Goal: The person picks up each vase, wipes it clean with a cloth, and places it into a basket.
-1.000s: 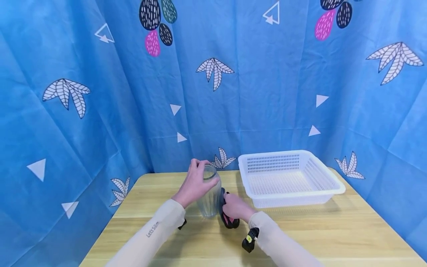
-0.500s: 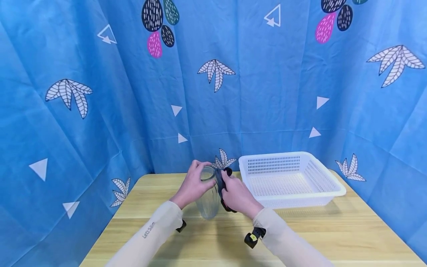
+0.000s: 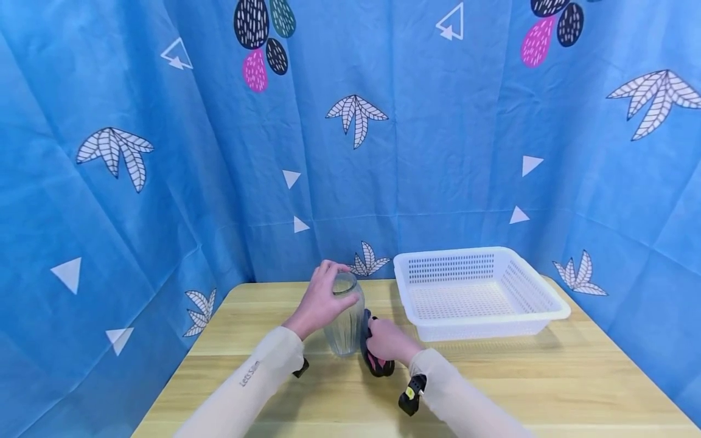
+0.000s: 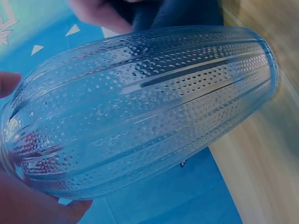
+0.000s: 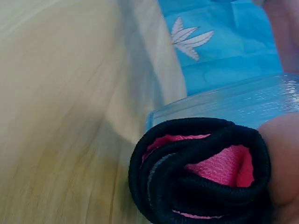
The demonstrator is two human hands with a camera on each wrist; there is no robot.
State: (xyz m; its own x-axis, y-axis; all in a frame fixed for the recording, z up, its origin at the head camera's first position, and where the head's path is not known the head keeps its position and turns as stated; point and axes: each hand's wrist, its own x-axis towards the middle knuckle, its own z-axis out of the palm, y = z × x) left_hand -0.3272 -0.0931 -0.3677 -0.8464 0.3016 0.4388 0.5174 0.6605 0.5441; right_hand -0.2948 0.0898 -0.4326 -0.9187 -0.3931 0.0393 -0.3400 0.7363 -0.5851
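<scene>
A clear glass vase (image 3: 344,334) with vertical ribs and a dimpled texture stands on the table, slightly tilted. My left hand (image 3: 319,302) grips it around the rim, thumb on the near side and fingers over the far side. In the left wrist view the vase (image 4: 149,107) fills most of the picture. My right hand (image 3: 390,340) holds a folded dark grey cloth (image 3: 378,366) against the vase's right side, low down. The right wrist view shows the cloth (image 5: 219,170) rolled in layers, with black edging and a pink inner face. Part of it is hidden by the hand.
A white perforated plastic basket (image 3: 493,318) stands at the back right of the wooden table (image 3: 553,389). A blue patterned curtain (image 3: 438,152) hangs behind the table and on both sides.
My right hand with the cloth went up along the vase's side to near the rim, then came back down to the lower part. My left hand keeps its grip with barely any shift.
</scene>
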